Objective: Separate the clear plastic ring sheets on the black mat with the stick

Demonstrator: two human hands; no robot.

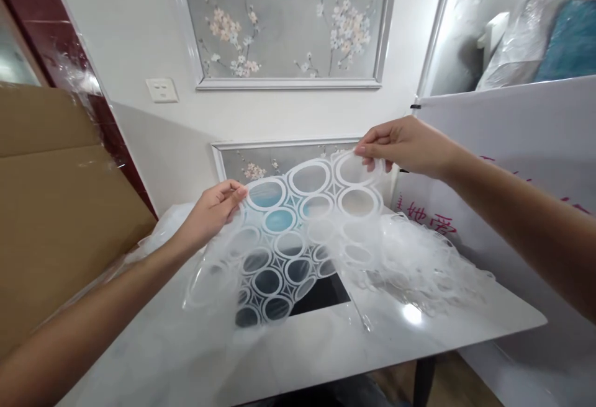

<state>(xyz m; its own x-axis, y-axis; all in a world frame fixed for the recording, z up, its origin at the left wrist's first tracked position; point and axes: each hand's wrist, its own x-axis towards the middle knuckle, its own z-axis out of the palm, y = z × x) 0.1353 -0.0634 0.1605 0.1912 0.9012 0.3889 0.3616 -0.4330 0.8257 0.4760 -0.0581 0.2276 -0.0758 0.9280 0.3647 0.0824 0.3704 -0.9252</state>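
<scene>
I hold up a translucent plastic sheet [298, 233] patterned with white rings, stretched between both hands above a white marble table [326, 345]. My left hand [212, 211] pinches the sheet's upper left edge. My right hand [403, 146] pinches its upper right corner, a little higher. The sheet's lower part hangs down and touches the tabletop. A dark rectangular object [321, 295] lies on the table behind the sheet, mostly hidden.
A crumpled pile of clear plastic [428, 264] lies on the table at the right. Large cardboard [56, 208] leans at the left. A white board with red writing [503, 165] stands at the right. A framed flower picture [279, 159] leans against the wall behind the table.
</scene>
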